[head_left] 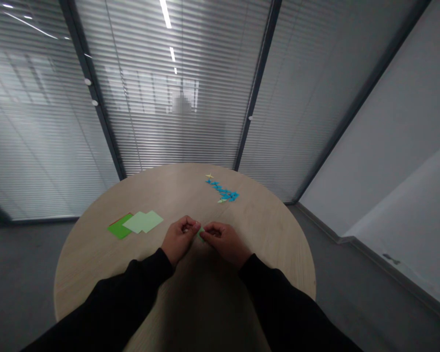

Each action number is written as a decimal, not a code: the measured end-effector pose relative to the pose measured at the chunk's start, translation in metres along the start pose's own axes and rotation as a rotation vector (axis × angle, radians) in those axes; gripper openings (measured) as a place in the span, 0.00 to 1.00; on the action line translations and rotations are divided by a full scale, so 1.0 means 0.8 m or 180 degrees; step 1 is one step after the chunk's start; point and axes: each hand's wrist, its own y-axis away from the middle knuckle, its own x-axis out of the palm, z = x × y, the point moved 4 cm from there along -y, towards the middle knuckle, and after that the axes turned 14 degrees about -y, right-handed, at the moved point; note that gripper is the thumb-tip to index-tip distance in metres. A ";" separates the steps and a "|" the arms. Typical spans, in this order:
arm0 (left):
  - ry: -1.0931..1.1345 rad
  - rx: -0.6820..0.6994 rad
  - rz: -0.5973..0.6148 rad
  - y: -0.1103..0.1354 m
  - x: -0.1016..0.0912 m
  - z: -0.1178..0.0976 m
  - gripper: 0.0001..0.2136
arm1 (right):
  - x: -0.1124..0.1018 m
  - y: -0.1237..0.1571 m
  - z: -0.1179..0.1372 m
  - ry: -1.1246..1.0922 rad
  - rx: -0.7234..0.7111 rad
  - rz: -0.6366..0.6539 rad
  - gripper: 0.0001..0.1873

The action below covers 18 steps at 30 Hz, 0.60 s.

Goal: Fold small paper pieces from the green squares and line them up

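A small folded piece of green paper (201,234) shows between my two hands, near the middle of the table. My left hand (179,238) pinches its left side between thumb and fingers. From the right, my right hand (224,240) has its fingers closed on the same piece. Most of the paper is hidden by the fingertips, so its folded shape cannot be made out. To the left of my hands lie flat sheets: pale green paper (152,221) in overlapping squares, and a brighter green sheet (121,229) partly under them, with a thin reddish edge.
Beyond my hands, several small folded blue paper pieces (225,193) lie in a slanting row. A yellow one (209,176) sits at its far end, a pale green one (222,201) at the near end. The round wooden table (278,249) stands before glass panels with blinds (183,142).
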 end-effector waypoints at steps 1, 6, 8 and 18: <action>0.0030 0.0027 -0.0008 0.000 0.000 -0.001 0.18 | 0.000 0.000 0.000 -0.0042 0.0021 -0.0031 0.13; 0.0058 0.0048 0.0073 0.000 0.000 -0.004 0.18 | 0.002 0.001 -0.001 -0.0200 0.0221 0.0030 0.13; 0.0073 0.0027 0.0012 0.000 -0.001 -0.003 0.18 | 0.003 0.000 -0.004 -0.0338 0.0229 0.0033 0.14; 0.0535 -0.0139 0.0464 -0.001 0.010 -0.004 0.18 | -0.008 -0.005 -0.004 -0.0315 -0.0381 -0.0558 0.13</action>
